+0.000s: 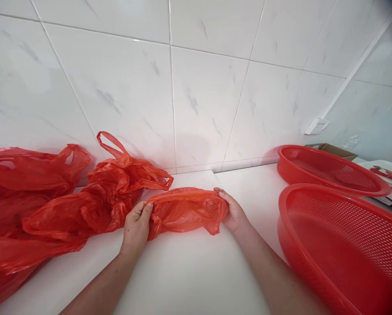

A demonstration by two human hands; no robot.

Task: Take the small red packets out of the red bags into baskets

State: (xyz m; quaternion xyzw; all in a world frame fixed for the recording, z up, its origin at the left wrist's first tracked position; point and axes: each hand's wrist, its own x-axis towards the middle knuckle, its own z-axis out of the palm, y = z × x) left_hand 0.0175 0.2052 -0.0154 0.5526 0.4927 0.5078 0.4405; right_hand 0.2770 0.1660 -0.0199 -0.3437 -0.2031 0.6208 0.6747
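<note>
Gripping a crumpled red plastic bag point(186, 212) at both ends, the left hand point(136, 228) and right hand point(232, 212) hold it over a white board point(189, 271), just beside a heap of red carrier bags point(51, 197), with two round red perforated plastic baskets point(334, 245) off to the right.

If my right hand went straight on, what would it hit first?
Your right hand is on the red plastic bag, so that's first; past it, probably the white tiled wall, though depth is unclear.

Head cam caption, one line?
Left hand and right hand grip a red plastic bag on a white cutting board.
</note>
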